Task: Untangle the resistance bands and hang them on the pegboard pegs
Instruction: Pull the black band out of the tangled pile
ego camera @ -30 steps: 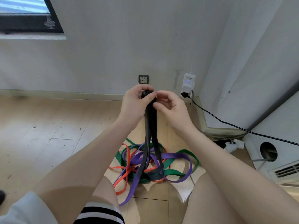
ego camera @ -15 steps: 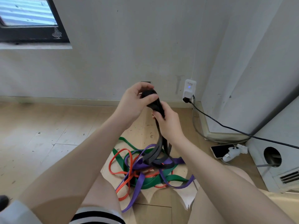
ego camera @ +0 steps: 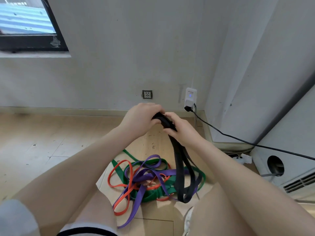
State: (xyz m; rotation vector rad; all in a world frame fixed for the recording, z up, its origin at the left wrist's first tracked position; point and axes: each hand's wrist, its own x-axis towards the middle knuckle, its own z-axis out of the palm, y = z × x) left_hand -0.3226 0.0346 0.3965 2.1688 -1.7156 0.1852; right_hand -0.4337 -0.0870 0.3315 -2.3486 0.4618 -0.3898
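A person's left hand (ego camera: 141, 119) and right hand (ego camera: 180, 129) each curl their fingers around the top of a wide, flat black rubber resistance band (ego camera: 180, 169), gripping it side by side in front of the white wall socket (ego camera: 147, 94). The black band hangs doubled below the socket, its matte loop falling to the wooden floor (ego camera: 42, 142), where its lower bend rests against the right edge of a tangled heap. In that heap, directly below the socket, a narrow orange band (ego camera: 119, 172), a broad purple band (ego camera: 146, 174) and a broad green band (ego camera: 150, 196) cross over and under one another. A white plug-in adapter (ego camera: 190, 97) sits just right of the socket, its black cable (ego camera: 238, 139) trailing away rightward.
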